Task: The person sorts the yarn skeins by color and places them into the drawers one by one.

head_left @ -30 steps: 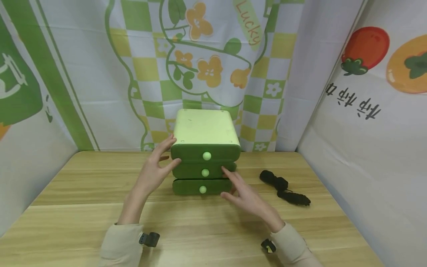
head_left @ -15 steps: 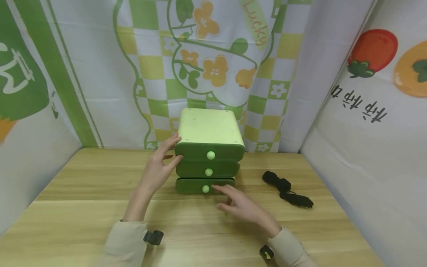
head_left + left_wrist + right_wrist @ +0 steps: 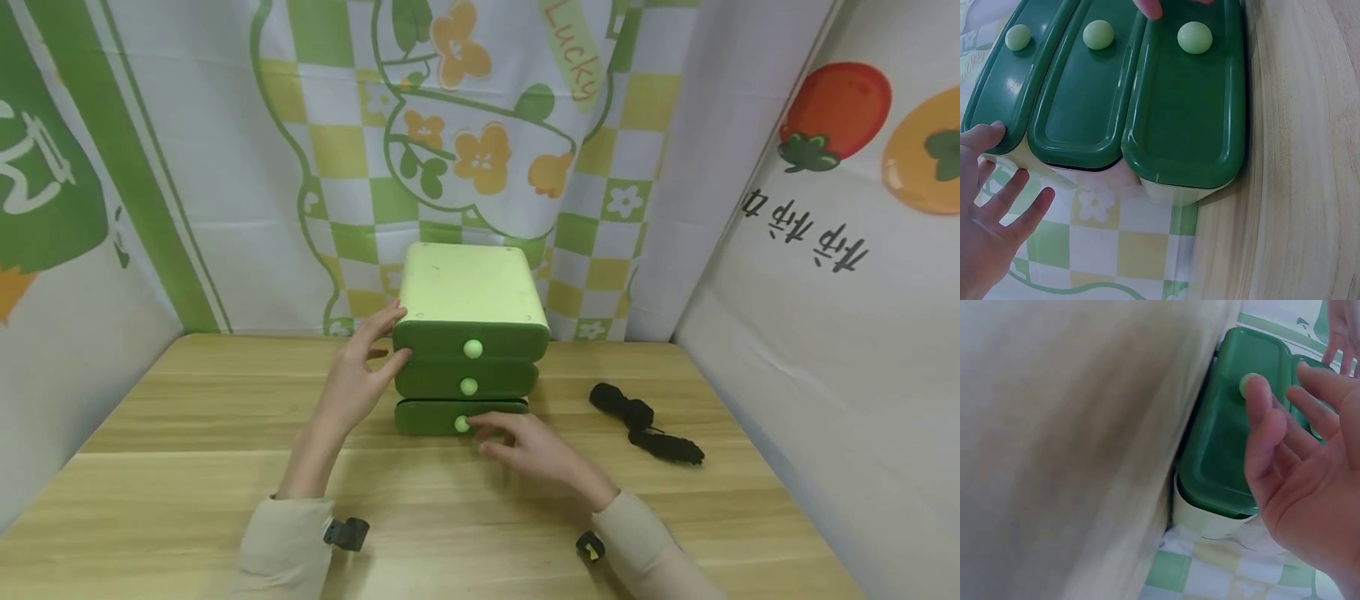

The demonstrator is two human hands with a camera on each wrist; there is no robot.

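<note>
A small drawer unit [image 3: 472, 283] with a pale green top and three dark green drawer fronts stands on the table. My left hand [image 3: 356, 379] is at its left upper corner. In the left wrist view its thumb rests on the top drawer's front [image 3: 1007, 94], with the other fingers spread beside the wall. My right hand [image 3: 536, 446] is in front of the bottom drawer [image 3: 423, 418], its index fingertip at the round pale knob [image 3: 461, 424]. The thumb stays apart from that knob. In the right wrist view the fingers partly cover the knob [image 3: 1248, 384].
Two joined black bundles [image 3: 645, 425] lie on the wooden table [image 3: 420, 525] to the unit's right. A patterned curtain [image 3: 345, 150] hangs close behind the unit. Printed white side walls [image 3: 817, 350] flank the table.
My right hand has moved down and left from the middle drawer's right end to the bottom drawer's knob. My left hand keeps its place on the unit. The view has shifted slightly.
</note>
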